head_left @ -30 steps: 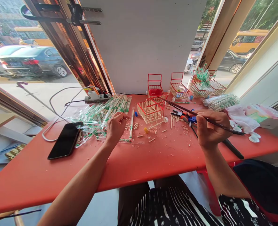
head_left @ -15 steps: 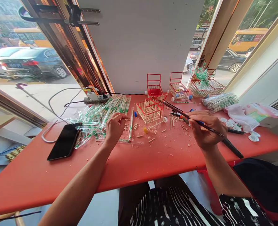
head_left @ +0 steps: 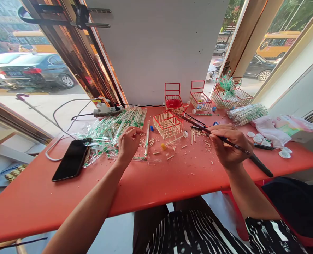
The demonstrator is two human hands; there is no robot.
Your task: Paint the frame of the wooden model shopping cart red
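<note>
My right hand (head_left: 230, 146) is closed around a long, dark, slim paintbrush (head_left: 199, 125). Its far end reaches the red top rim of a small cart basket (head_left: 169, 126) built from thin wooden sticks. An axle stick with a yellow cap (head_left: 163, 146) and a white cap (head_left: 185, 134) lies at the basket's near side. My left hand (head_left: 128, 143) rests on the table left of the basket, fingers curled in, with nothing visible in them. Beside it lie a heap of wrapped chopsticks (head_left: 127, 118) and a single wrapped pair (head_left: 147, 141).
Finished-looking stick carts (head_left: 200, 100) with red rims stand along the back of the red table (head_left: 156, 183). A phone (head_left: 71, 160) lies left, near a power strip (head_left: 106, 110). At right are a chopstick bundle (head_left: 248, 114), white caps (head_left: 285, 152) and a black handle (head_left: 261, 165).
My right hand and the paintbrush have shifted slightly left, with the far end still at the basket's rim. The left hand stays in place. The whole view has moved a little.
</note>
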